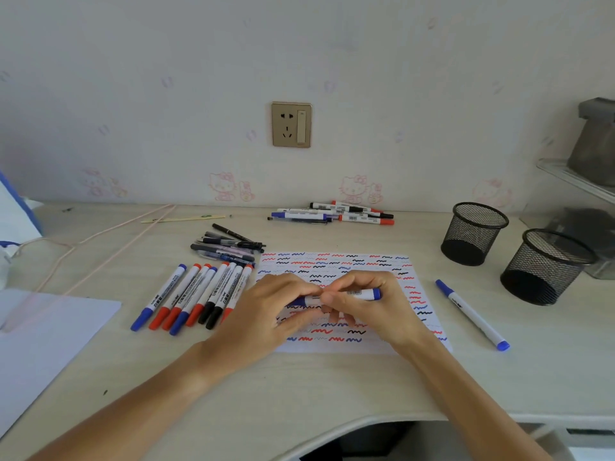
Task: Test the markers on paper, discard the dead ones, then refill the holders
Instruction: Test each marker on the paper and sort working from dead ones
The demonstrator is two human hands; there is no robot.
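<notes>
Both hands are pinching one blue marker (361, 293) level above the paper (336, 261): left hand (276, 311) on its cap end, right hand (369, 304) around the barrel. Light, stiff and smooth, it probably handles best gripped mid-barrel. Two holders (474, 232) are standing well right.

Home study corner, likely a child's room: cartoon-cat wallpaper (223, 186) behind pale tabletop (332, 387), wall socket (291, 125) above it, mesh pen holders (474, 232) at right.

The hands' fingers (299, 291) hide the middle of the blue marker (362, 293), the marker print is too small to read, and the grey object (595, 141) at upper right is cut off.
</notes>
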